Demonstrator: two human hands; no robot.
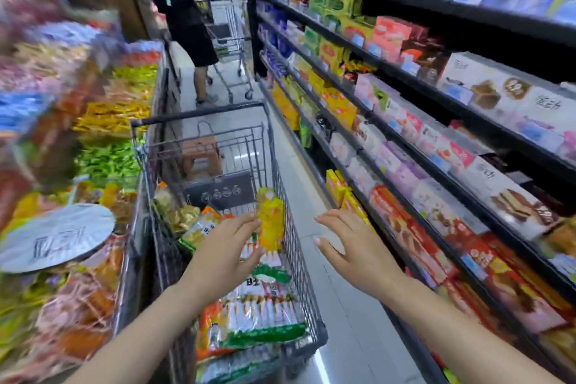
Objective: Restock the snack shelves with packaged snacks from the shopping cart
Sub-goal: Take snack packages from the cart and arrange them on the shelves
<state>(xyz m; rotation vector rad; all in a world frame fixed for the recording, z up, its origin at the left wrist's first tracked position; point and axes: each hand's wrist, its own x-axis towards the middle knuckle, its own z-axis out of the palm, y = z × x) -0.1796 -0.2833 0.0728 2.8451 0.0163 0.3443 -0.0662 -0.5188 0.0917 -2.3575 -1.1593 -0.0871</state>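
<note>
Just past left hand (224, 246) fingertips, over shopping cart (290, 227): yellow snack pack (270, 218), touched, not yet gripped. Both hands spread, empty. Close round mid-pack; right hand (352, 246) stays clear, shelf-side.

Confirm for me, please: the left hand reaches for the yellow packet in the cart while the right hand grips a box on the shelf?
Not quite. In the head view the right hand hovers open above the floor, gripping nothing. The left hand does reach for the yellow packet in the cart.

A shop aisle: stocked snack shelves (436, 121) with price tags, wire shopping cart (280, 184).
</note>
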